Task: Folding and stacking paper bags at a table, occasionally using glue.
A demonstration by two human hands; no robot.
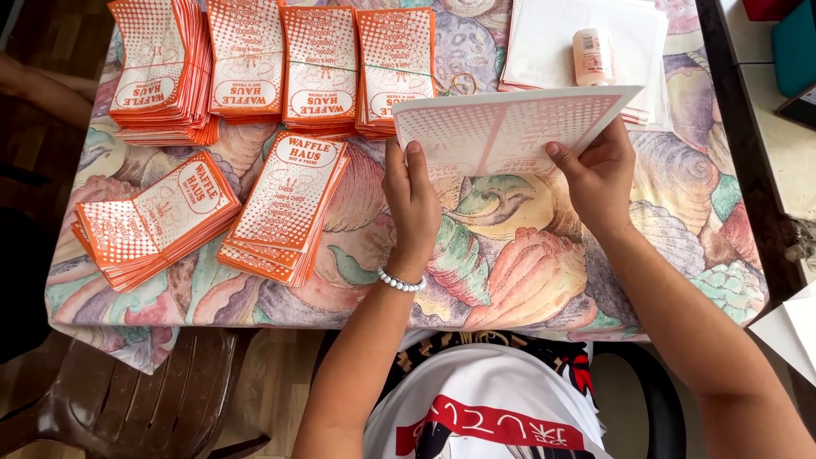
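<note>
Bag stacks (pixel 280 208) block left; middle prob. free.

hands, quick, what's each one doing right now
Left hand: closed on the left edge of the orange-and-white paper sheet.
Right hand: closed on the same sheet's right edge, lifted above the table.

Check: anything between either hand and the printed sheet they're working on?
Nothing visible. Both the left hand and the right hand already hold the printed sheet by its lower edge, lifted over the tablecloth. The orange stacks lie off to the left.
</note>
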